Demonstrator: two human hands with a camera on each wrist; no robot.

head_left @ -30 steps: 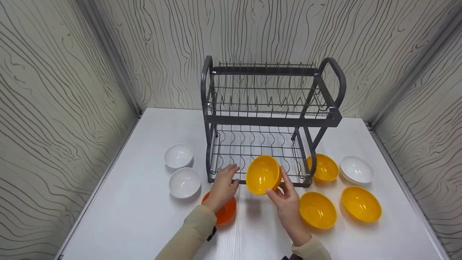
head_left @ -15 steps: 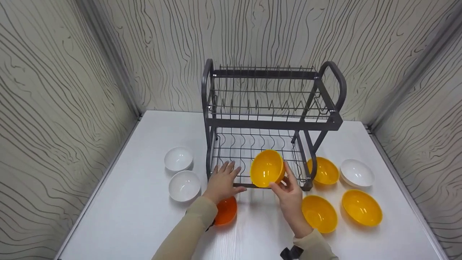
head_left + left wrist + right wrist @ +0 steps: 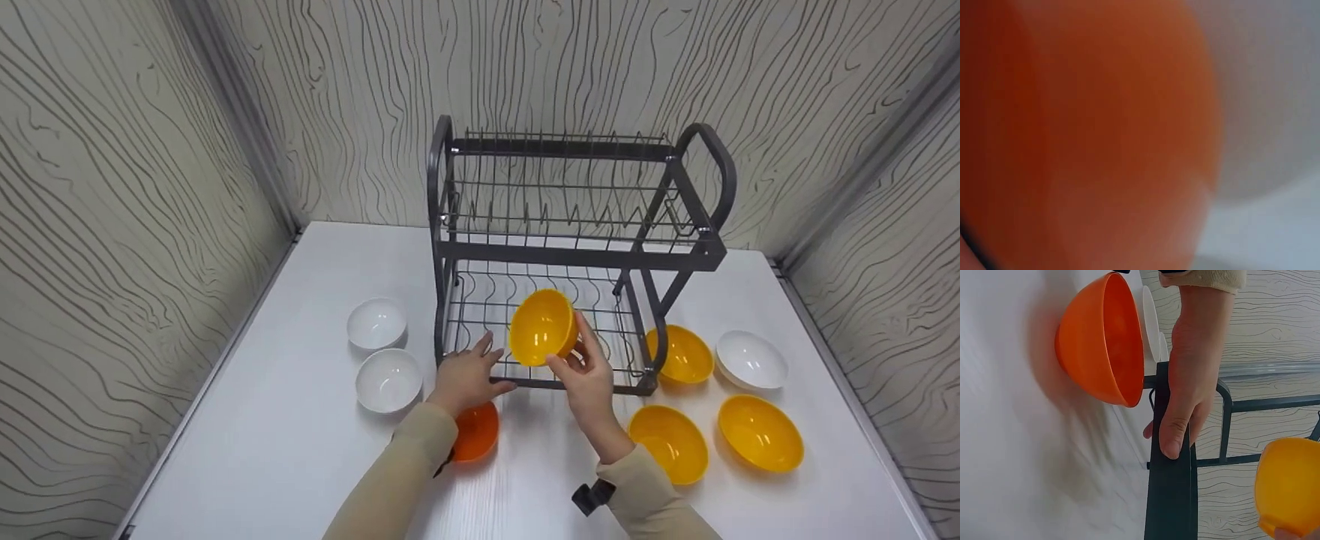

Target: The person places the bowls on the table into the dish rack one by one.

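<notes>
My right hand [image 3: 590, 382] pinches the rim side of a yellow bowl [image 3: 543, 328], thumb in front and fingers behind. The bowl is tilted, its hollow toward me, and overlaps the lower tier of the dark dish rack [image 3: 577, 256] in the head view. My left hand [image 3: 466, 379] holds the rack's lower front bar [image 3: 1171, 495]; the right wrist view shows its thumb on the bar's face and fingers behind. Beneath the left forearm stands an orange bowl [image 3: 478, 433], partly hidden by the wrist. The left wrist view is blurred, filled by the orange bowl [image 3: 1129, 112].
Two white bowls [image 3: 376, 324] stand left of the rack. To its right are three yellow bowls [image 3: 760, 433] and another white bowl [image 3: 751, 360]. The rack's upper tier [image 3: 562, 187] overhangs the lower one. Patterned panels [image 3: 360, 112] enclose the white table [image 3: 285, 420].
The right hand has carried the yellow bowl upward in the head view, over the lower tier. My left hand has come down onto the rack's front bar.
</notes>
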